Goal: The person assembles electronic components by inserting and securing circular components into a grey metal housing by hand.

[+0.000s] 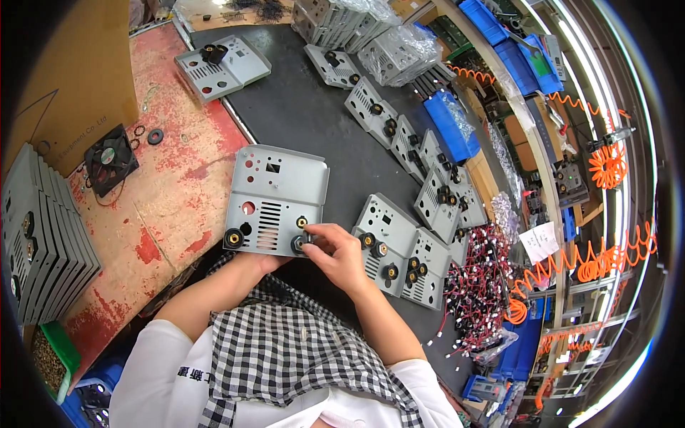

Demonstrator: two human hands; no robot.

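Note:
A grey sheet-metal panel [285, 187] with slots and round holes is held up in front of me. My left hand [265, 262] is beneath its lower edge, and skin shows through the slots; most of those fingers are hidden. At the panel's lower right corner, my right hand [338, 255] pinches a black panel socket [298, 245] with thumb and fingers. Just above it is another socket [302, 222] with a brass centre. One more black socket [233, 238] sits at the lower left corner.
Similar panels [386, 221] with sockets lie to the right on the dark mat. A stack of panels [57, 250] and a black fan [110, 160] are at left. A bundle of red-black wires [477, 285] and a blue bin [452, 126] stand farther right.

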